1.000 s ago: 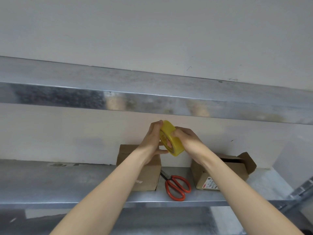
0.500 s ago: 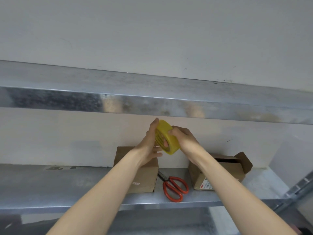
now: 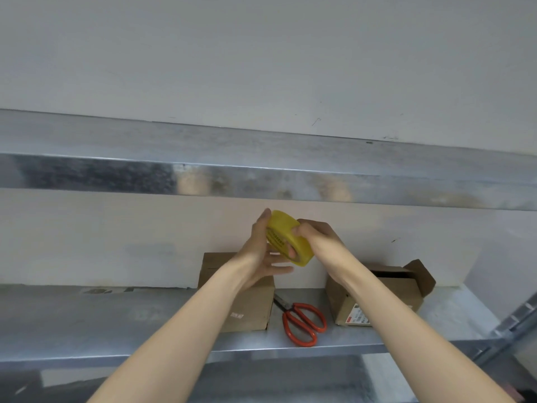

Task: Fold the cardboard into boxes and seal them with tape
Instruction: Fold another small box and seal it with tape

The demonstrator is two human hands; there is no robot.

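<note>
A yellow tape roll (image 3: 286, 234) is held up in the air between both hands, above the shelf. My right hand (image 3: 321, 238) grips it, fingers curled round the rim and through the core. My left hand (image 3: 263, 251) touches the roll's left side with its thumb along the top edge and its other fingers spread straight below. Two brown cardboard boxes stand on the metal shelf: one closed box (image 3: 247, 303) behind my left forearm, and one box (image 3: 386, 292) at the right with its flaps standing open.
Red-handled scissors (image 3: 303, 322) lie on the metal shelf (image 3: 116, 324) between the two boxes. A second metal shelf (image 3: 203, 173) runs overhead just above the hands. A white wall stands close behind. A shelf upright (image 3: 520, 321) is at the right edge.
The roll has turned a little between my hands and my left fingers have spread open below it. The hands stay at the same spot above the boxes.
</note>
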